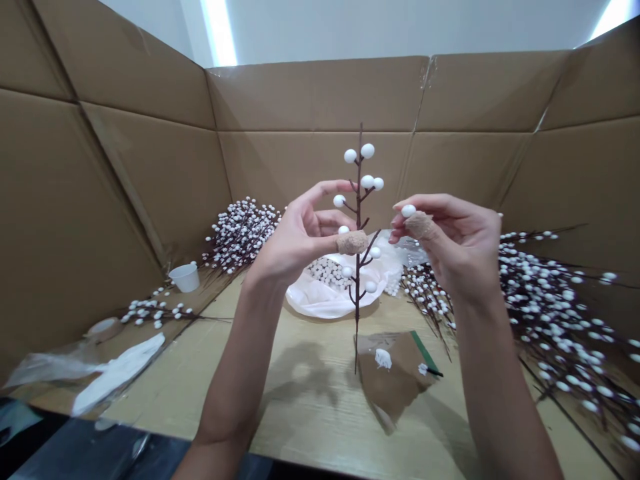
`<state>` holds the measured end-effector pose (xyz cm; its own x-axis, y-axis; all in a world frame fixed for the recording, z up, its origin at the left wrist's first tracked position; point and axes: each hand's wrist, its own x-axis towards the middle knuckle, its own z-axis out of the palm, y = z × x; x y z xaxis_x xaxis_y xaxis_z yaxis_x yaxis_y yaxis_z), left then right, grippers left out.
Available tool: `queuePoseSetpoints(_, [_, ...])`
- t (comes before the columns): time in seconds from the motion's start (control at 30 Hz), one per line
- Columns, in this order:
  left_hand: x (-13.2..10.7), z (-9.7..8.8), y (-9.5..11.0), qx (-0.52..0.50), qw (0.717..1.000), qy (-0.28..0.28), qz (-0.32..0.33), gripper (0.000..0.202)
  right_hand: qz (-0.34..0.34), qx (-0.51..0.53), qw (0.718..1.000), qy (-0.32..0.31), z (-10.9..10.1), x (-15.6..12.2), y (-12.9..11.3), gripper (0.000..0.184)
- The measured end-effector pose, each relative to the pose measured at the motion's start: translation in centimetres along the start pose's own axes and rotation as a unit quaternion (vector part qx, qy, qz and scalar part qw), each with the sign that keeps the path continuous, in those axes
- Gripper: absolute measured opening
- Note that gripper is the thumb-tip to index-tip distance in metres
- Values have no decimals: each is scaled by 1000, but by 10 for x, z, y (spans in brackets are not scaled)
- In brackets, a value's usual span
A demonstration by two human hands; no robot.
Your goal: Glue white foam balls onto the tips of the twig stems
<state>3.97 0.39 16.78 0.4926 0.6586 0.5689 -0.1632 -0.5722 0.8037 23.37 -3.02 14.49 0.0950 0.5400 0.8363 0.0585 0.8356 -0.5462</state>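
Upright in front of me stands a brown artificial berry stem (359,200) with short side twigs, several tipped with white berries. My left hand (315,227) is closed around the middle of the stem, its thumb wrapped in tan tape. To the right of the stem, my right hand (445,233) pinches a loose white berry (409,211) between a taped thumb and fingers, apart from the twigs. Below, a piece of brown paper (395,393) carries a dab of white paste (383,359) and a small dark stick (434,372) with white paste on its tip.
Behind the hands sits a white bowl (320,312) of white berries. Berry stems are piled at the back left (240,233) and right (555,307). A white cup (185,277), a tape roll (104,329) and a white packet (120,373) lie left. Cardboard walls (320,100) enclose the table.
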Motion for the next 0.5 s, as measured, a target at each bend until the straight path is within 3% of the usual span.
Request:
queuePoseSetpoints(0.27, [1,4,-2,-8,1000,16,-18,43,15,-3,1000,-10,-2,2,5,12])
queuePoseSetpoints(0.5, [-1,7,-2,-54,998,25,-30,29,30,-39,998,36,0,0,16,15])
